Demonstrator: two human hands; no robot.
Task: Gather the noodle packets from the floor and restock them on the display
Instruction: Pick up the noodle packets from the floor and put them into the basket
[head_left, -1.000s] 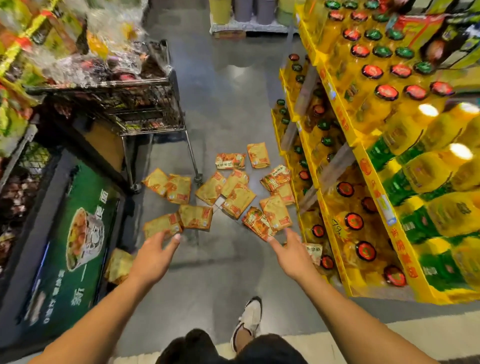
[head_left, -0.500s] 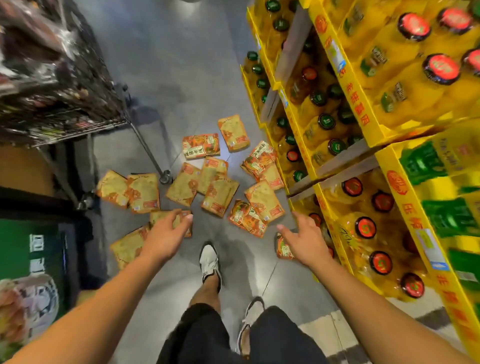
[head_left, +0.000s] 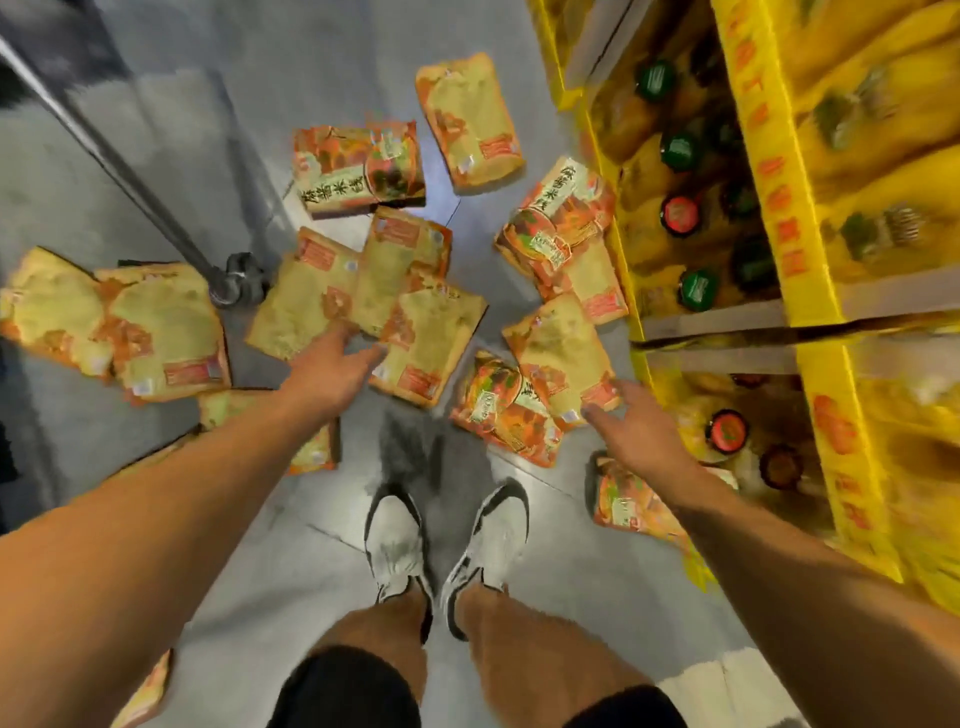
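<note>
- Left hand, fingers spread and empty, touching the middle packet, lying lengthwise away from my shoes.
- Right hand spread, empty, farther right.

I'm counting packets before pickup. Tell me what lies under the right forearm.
One noodle packet lies on the floor under the right forearm, beside the yellow shelf. Its left part shows; the arm covers the rest, so anything more beneath cannot be seen.
</note>
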